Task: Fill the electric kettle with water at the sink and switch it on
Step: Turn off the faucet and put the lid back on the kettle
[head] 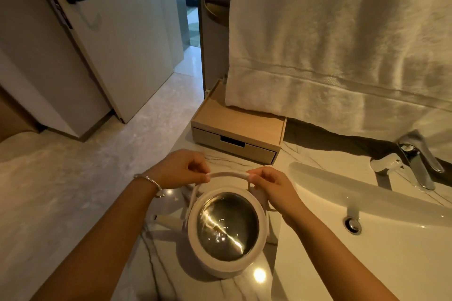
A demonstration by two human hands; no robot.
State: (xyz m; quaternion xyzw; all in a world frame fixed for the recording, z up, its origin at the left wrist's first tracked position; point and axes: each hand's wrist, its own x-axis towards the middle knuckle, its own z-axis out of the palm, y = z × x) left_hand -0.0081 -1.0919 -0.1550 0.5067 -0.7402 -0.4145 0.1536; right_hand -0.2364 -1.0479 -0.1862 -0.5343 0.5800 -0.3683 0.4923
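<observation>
A white electric kettle [226, 261] stands lidless on the marble counter [288, 154], left of the sink [367, 252]. Its steel inside shines and appears to hold water, and its spout [168, 221] points left. An arched white handle [228, 174] rises over the opening. My left hand [178, 168] pinches the handle's left end. My right hand [271, 186] pinches its right end. The chrome faucet [413, 164] sits at the far right, apart from the kettle, with no water visibly running.
A small wooden drawer box [234, 129] stands on the counter behind the kettle. A large white towel [342, 44] hangs over the back of the counter. A door [110, 32] stands open at the left, above the pale tiled floor [73, 178]. The sink drain [352, 225] shows.
</observation>
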